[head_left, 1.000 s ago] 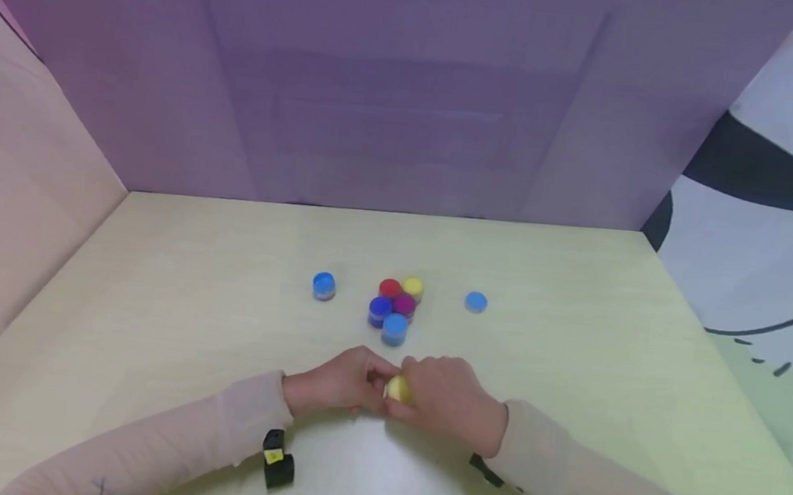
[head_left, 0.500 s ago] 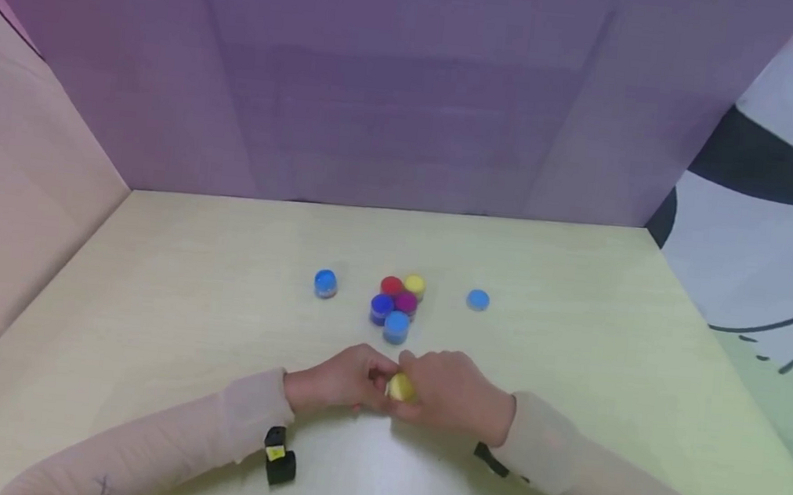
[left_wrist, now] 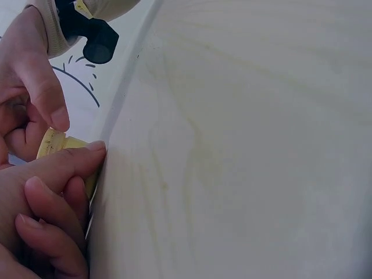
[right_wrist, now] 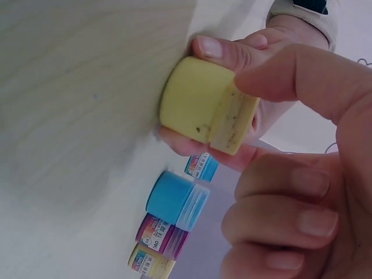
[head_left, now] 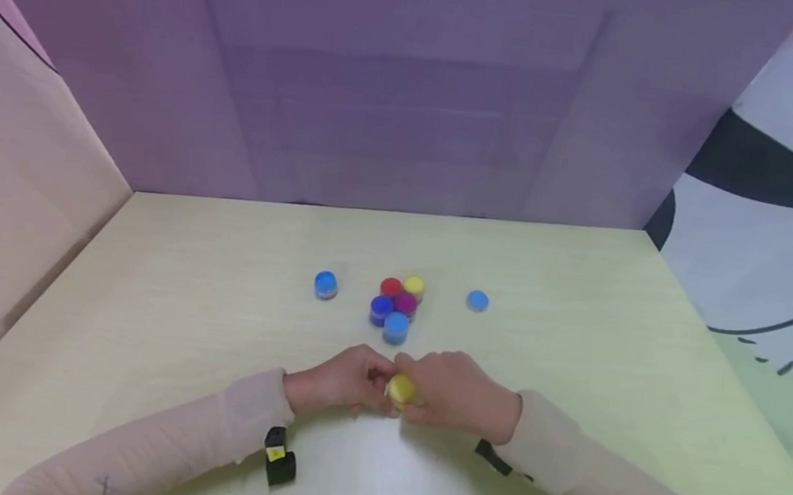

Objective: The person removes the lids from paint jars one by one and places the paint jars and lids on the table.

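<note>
One smooth, rounded, dark-speckled yellow jar [right_wrist: 195, 99]

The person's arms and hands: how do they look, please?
Long, pale beige sleeves end in cuffs; the left sleeve bears a small dark mark. A black camera with a yellow patch shows at each cuff. The left hand and right hand wear no gloves.

Wears loose, long sleeves [head_left: 175, 436] in pale beige, softly creased, with cuffs [head_left: 258, 404] of the same colour. Shows a small, dark, X-like mark [head_left: 104, 484] on the left sleeve, well up from the cuff. Carries, beside the cuffs, a black, blocky left camera [head_left: 280, 469] with a yellow label [head_left: 275, 453], plus a right camera [left_wrist: 96, 38], black as well, stubby and round-ended, likewise touched with yellow.
</note>
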`<state>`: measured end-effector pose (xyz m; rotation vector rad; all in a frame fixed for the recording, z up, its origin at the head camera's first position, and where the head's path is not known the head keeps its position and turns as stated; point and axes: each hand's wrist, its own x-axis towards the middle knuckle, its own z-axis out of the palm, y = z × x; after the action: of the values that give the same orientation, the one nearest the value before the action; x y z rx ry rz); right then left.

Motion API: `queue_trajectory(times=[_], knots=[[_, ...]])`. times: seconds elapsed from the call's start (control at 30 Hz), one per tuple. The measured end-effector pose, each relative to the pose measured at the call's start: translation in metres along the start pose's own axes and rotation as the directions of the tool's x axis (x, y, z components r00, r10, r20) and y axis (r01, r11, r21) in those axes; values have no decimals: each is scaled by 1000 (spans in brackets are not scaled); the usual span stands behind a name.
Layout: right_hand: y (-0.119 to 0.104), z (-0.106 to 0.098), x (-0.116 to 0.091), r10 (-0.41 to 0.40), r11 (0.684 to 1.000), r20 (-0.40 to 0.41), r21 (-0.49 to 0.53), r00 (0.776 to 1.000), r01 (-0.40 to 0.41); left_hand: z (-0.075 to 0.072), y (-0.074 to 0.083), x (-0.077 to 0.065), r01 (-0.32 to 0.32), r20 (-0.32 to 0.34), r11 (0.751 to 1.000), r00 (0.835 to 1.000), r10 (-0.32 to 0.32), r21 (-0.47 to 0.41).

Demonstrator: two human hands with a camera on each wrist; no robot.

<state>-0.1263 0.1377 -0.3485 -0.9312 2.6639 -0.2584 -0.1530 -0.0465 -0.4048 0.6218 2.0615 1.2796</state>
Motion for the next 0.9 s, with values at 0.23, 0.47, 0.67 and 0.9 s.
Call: queue_trajectory(times=[0.23,0.47,0.67,0.9], knots=[[3,0,-2,-33,999,-9,4,999,33,0,-2,2,4,-6,1000,1000,-4,5],[2,1,-3,-26,1000,-52,-1,998,26,0,-3,3,-7,2,1000,1000,7,18],[-6,5,-3,67,997,-94,-41,993,-71,1,-4,4,13,0,1000,1000,-13,-8],[-11,10,2,141,985,-113,-87,984,-151,1,-4,2,1,4,1000,1000,-1,2]])
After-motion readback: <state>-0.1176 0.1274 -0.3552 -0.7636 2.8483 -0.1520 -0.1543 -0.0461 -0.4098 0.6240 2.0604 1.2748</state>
